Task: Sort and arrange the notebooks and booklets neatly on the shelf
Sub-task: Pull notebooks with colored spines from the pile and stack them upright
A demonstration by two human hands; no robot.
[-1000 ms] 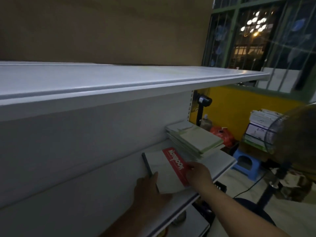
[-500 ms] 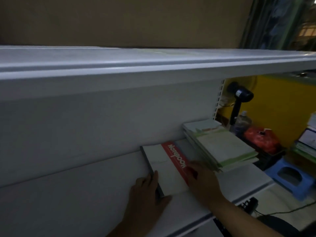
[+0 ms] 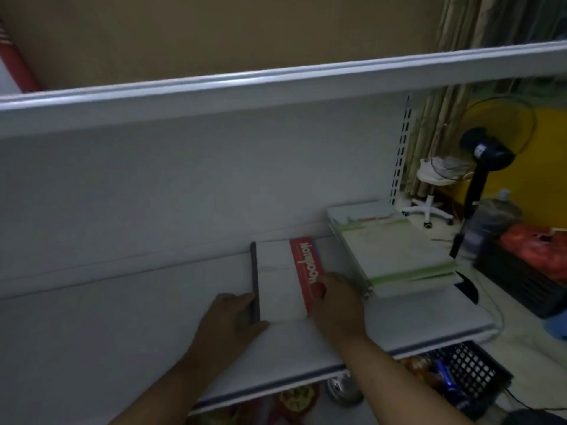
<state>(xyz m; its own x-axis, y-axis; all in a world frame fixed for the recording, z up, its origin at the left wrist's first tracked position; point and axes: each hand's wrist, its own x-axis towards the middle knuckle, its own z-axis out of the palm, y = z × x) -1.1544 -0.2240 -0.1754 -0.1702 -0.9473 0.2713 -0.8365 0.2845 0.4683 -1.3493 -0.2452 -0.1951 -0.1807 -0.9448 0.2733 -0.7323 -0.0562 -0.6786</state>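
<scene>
The white upper shelf [image 3: 214,87] ran across the view from the far left. Below it the pale back panel [image 3: 184,194] dropped to the white lower shelf [image 3: 107,326]. The left hand [image 3: 233,317] lay palm down on that lower shelf. Its fingers were fairly straight and pressed against the dark spine of the notebook [image 3: 280,289], and its thumb was at the book's near corner, so it pushed rather than clasped. The notebook lay flat on the lower shelf with its far edge near the back panel. Its cover was white, with a red band [image 3: 306,265] reading "Notebook" along the right side. The right hand [image 3: 336,302] rested palm down on the near end of that band, fingers flat on the cover and curled round nothing. To the right, a stack of booklets [image 3: 395,256] with green-trimmed covers sat flat at the shelf's right end, near the notebook with a strip of bare shelf between them. Behind the stack rose a slotted upright [image 3: 401,142]. Beyond the shelving a black pedestal fan [image 3: 481,151] stood before a yellow wall [image 3: 549,154]. On the floor were a white chair base [image 3: 428,211] and a black crate [image 3: 521,280] holding something red. Under the lower shelf, a black mesh basket [image 3: 469,372] held blurred packets.
</scene>
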